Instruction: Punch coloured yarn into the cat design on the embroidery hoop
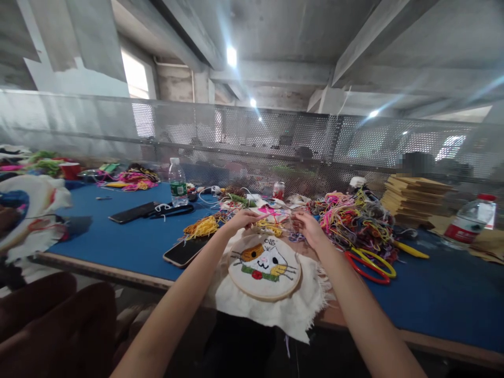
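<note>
Beyond the embroidery hoop, my left hand (243,220) is closed in a pinch on a thin pink thread (271,214). The strand appears to stretch across to my right hand (306,227), whose fingers are also pinched together. Just below both hands lies a round embroidery hoop (235,286) holding white cloth (303,315) with a frayed edge. Stitched on it is a cat face (264,262) with orange and yellow patches, black whiskers, a green collar and a red dot. No needle can be made out.
Right of my hands sit a heap of tangled yarn (354,220), red and yellow scissors (370,265), stacked brown envelopes (409,197) and a red-capped bottle (468,223). To the left are phones (187,251), yellow yarn (202,227) and a water bottle (178,186). Another person sits far left.
</note>
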Demonstrator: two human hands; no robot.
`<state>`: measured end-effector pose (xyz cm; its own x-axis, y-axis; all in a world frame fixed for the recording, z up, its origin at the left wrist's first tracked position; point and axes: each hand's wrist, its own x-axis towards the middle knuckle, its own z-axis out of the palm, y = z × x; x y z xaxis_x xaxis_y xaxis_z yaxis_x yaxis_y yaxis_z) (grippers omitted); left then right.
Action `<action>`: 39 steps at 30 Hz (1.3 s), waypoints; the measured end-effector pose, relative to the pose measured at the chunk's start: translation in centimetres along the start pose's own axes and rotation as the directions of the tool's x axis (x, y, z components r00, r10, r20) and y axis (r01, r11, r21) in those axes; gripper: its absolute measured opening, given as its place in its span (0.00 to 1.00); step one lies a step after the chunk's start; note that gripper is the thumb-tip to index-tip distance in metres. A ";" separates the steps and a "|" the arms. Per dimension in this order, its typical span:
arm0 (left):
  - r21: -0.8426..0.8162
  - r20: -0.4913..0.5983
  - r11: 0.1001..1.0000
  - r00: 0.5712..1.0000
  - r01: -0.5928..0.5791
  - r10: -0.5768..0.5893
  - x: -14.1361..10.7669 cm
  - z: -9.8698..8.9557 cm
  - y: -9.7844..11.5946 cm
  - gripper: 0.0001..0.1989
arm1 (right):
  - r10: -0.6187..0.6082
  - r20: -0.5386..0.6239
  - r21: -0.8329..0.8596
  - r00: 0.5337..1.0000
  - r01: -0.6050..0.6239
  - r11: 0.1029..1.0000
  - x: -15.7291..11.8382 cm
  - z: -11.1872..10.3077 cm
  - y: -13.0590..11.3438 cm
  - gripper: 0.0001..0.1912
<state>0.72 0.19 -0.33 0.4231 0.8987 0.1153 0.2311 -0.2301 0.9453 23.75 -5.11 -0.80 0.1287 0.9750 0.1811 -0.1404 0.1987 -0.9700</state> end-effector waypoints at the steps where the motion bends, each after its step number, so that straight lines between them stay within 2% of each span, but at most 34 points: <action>1: -0.011 -0.012 1.000 1.000 0.006 -0.006 0.0 0.1 0.0 0.10 | 0.030 -0.023 0.012 0.999 -0.030 0.999 0.1 0.0 0.1 0.10; 4: -0.086 -0.051 0.995 0.997 0.060 -0.064 0.1 0.3 0.0 0.09 | 0.045 -0.115 0.011 0.992 -0.044 0.999 0.5 -0.2 0.7 0.09; 7: -0.280 -0.018 0.952 0.991 0.123 -0.133 0.1 0.6 0.2 0.07 | -0.052 -0.219 -0.065 0.974 0.039 0.997 0.9 -0.5 1.0 0.08; 8: -0.368 0.012 0.921 0.991 0.130 -0.136 0.0 0.8 0.3 0.05 | -0.080 -0.222 -0.085 0.972 0.062 0.994 0.8 -0.5 0.9 0.07; 10: -0.532 0.082 0.837 0.992 0.126 -0.098 -0.2 1.2 0.8 0.04 | -0.076 -0.128 -0.096 0.989 0.064 0.993 0.5 -0.1 0.6 0.08; 12: -0.643 0.154 0.758 0.988 0.107 -0.009 -0.6 1.7 1.4 0.04 | -0.014 0.051 -0.059 0.999 0.017 0.998 -0.3 0.7 0.1 0.11; 15: -0.713 0.213 0.698 0.968 0.063 0.130 -1.2 2.4 2.2 0.05 | 0.065 0.317 0.046 0.946 -0.084 0.995 -1.8 2.4 -0.5 0.15; 17: -0.715 0.213 0.699 0.960 0.027 0.180 -1.5 2.7 2.5 0.07 | 0.089 0.427 0.053 0.900 -0.123 0.991 -2.6 3.4 -0.7 0.16; 20: -0.660 0.130 0.750 0.977 -0.043 0.170 -1.4 2.6 2.6 0.11 | 0.136 0.484 -0.047 0.864 -0.129 0.991 -3.3 4.2 -0.1 0.15; 23: -0.575 -0.034 0.808 0.991 -0.128 0.133 -1.1 2.3 2.3 0.13 | 0.117 0.476 -0.118 0.872 -0.069 0.991 -3.3 4.4 1.1 0.14; 26: -0.534 -0.104 0.830 0.987 -0.162 0.125 -0.7 1.9 1.9 0.15 | 0.100 0.460 -0.248 0.882 0.019 0.968 -3.1 4.4 1.9 0.16; 28: -0.524 -0.134 0.834 0.984 -0.172 0.119 -0.5 1.7 1.6 0.14 | 0.021 0.453 -0.394 0.891 0.180 0.901 -3.1 4.5 2.0 0.16; 29: -0.516 -0.159 0.838 0.981 -0.179 0.112 -0.3 1.6 1.5 0.14 | -0.048 0.454 -0.474 0.890 0.286 0.833 -3.1 4.5 1.9 0.16; 31: -0.498 -0.222 0.846 0.971 -0.191 0.089 -0.1 1.3 1.3 0.13 | -0.171 0.473 -0.615 0.864 0.463 0.638 -3.3 4.4 1.6 0.17; 32: -0.493 -0.253 0.848 0.964 -0.195 0.074 0.1 1.1 1.2 0.13 | -0.209 0.486 -0.663 0.849 0.513 0.545 -3.4 4.3 1.4 0.16; 33: -0.493 -0.284 0.847 0.957 -0.199 0.059 0.2 0.8 1.1 0.13 | -0.228 0.497 -0.695 0.837 0.542 0.472 -3.4 4.3 1.2 0.16; 35: -0.509 -0.331 0.836 0.943 -0.202 0.026 0.4 0.3 0.9 0.12 | -0.244 0.508 -0.729 0.826 0.564 0.388 -3.3 4.0 1.1 0.14; 39: -0.541 -0.401 0.820 0.914 -0.188 -0.055 0.7 -0.8 0.1 0.11 | -0.216 0.491 -0.774 0.844 0.537 0.337 -2.8 3.5 1.2 0.13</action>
<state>0.31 1.10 0.11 0.0223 0.9842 0.1758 -0.3637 -0.1558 0.9184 19.82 -7.24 -1.94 -0.3430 0.8286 0.4426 0.7812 0.5132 -0.3554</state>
